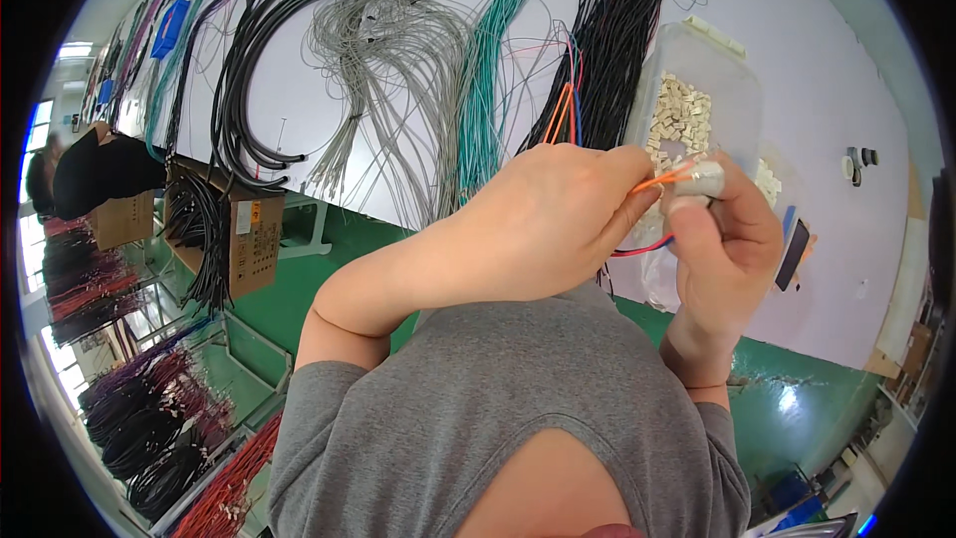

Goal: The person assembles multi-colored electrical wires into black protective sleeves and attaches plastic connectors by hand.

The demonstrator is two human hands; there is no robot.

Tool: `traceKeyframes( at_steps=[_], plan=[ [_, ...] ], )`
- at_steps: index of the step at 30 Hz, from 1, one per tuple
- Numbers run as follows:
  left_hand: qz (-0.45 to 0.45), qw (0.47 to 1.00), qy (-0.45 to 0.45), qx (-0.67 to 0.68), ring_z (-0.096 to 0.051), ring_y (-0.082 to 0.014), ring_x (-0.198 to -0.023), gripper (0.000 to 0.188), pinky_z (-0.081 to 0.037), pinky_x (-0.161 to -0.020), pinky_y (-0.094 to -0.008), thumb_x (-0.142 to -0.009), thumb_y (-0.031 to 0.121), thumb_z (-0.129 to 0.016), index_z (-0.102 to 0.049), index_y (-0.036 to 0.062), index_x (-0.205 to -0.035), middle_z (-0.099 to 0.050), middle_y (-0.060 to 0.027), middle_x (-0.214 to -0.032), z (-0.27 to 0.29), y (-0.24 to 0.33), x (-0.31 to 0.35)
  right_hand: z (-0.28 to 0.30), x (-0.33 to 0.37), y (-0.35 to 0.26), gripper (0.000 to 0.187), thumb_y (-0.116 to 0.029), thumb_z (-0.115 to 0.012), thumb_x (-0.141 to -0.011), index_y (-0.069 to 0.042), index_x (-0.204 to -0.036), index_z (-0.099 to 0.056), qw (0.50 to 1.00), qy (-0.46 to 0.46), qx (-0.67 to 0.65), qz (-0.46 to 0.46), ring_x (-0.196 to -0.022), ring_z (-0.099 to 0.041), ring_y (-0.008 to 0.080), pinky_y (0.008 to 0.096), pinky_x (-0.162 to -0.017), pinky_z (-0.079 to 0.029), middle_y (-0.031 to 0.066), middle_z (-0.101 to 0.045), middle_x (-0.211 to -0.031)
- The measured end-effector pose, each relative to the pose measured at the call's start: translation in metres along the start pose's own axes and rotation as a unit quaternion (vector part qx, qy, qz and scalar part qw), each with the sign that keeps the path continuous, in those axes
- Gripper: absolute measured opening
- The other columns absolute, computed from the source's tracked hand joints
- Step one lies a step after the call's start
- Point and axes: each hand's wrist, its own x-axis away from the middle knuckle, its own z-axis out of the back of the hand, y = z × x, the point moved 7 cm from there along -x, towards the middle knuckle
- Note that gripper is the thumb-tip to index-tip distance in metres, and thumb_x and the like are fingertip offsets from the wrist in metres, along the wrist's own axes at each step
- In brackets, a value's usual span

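My left hand [558,214] is closed in a pinch around thin orange wires [653,181] above the table's near edge. Their ends reach toward my right hand [732,249], whose thumb and index finger nearly meet. A pale, shiny piece [703,179] sits at that index fingertip; whether it is a finger wrap or a held part I cannot tell. Red and blue wires [642,249] hang below the hands, and more orange wire [566,105] shows beyond the left wrist. Just behind the hands, a clear plastic tub [732,70] holds several small cream connector housings [682,115].
Bundles of black [622,30], teal [483,90] and grey wires [398,50] lie across the white table [827,70]. Thick black tubes [234,90] curve at left. A cardboard box [254,244] with black cables stands beside the table. A dark flat object [794,254] lies at right.
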Motion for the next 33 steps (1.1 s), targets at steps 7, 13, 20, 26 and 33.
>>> traceKeyframes(
  at_steps=[7,13,20,26,33],
  plan=[
    [0.003,1.0,-0.016,0.023,-0.049,-0.0248,-0.049,0.005,-0.035,-0.044,-0.0314,-0.078,0.005,-0.046,-0.046,-0.0004,-0.079,-0.046,-0.0118,-0.054,-0.001,0.004,0.001,0.002,0.0,0.004,0.008,0.005,-0.053,-0.072,0.002,-0.079,-0.054,0.999,0.026,-0.003,-0.02,-0.067,-0.046,0.0064,0.0171,-0.057,-0.035,0.0039,-0.052,-0.077],
    [0.11,0.907,0.005,0.407,-0.045,-0.0036,-0.065,0.014,-0.036,-0.056,-0.0164,-0.076,0.0,-0.053,-0.049,-0.0019,-0.089,-0.05,-0.0001,-0.074,-0.004,-0.022,0.013,0.017,-0.001,0.028,0.007,-0.003,-0.053,-0.076,0.001,-0.081,-0.054,0.973,0.063,-0.181,-0.125,-0.056,-0.042,0.0028,0.0143,-0.042,-0.026,0.0042,-0.053,-0.072],
    [0.109,0.887,0.016,0.449,-0.041,-0.0021,-0.058,0.016,-0.032,-0.05,-0.0148,-0.08,0.008,-0.052,-0.049,-0.0017,-0.092,-0.048,0.0004,-0.069,-0.002,-0.022,0.011,0.022,-0.002,0.027,0.008,-0.004,-0.053,-0.076,0.002,-0.082,-0.054,0.983,0.073,-0.148,-0.086,-0.056,-0.042,0.0027,0.0142,-0.043,-0.028,0.0054,-0.055,-0.075],
    [0.078,0.847,-0.12,0.512,-0.03,-0.0019,-0.05,0.029,-0.024,-0.043,-0.0166,-0.084,0.032,-0.045,-0.047,0.0024,-0.086,-0.042,0.002,-0.062,-0.018,-0.01,0.0,-0.006,-0.016,0.004,0.007,0.002,-0.052,-0.076,0.003,-0.082,-0.054,0.997,-0.02,-0.056,-0.049,-0.064,-0.05,0.0056,0.0169,-0.055,-0.039,0.0034,-0.055,-0.074],
    [0.097,0.939,-0.258,0.205,-0.042,-0.0087,-0.059,0.021,-0.036,-0.055,-0.0247,-0.08,0.018,-0.05,-0.047,-0.0021,-0.086,-0.046,-0.0016,-0.063,-0.014,-0.011,-0.009,-0.01,-0.014,0.011,0.01,0.001,-0.055,-0.075,0.004,-0.084,-0.055,0.989,-0.054,0.007,-0.139,-0.062,-0.051,0.0053,0.0167,-0.056,-0.04,0.0017,-0.055,-0.07]
  ],
)
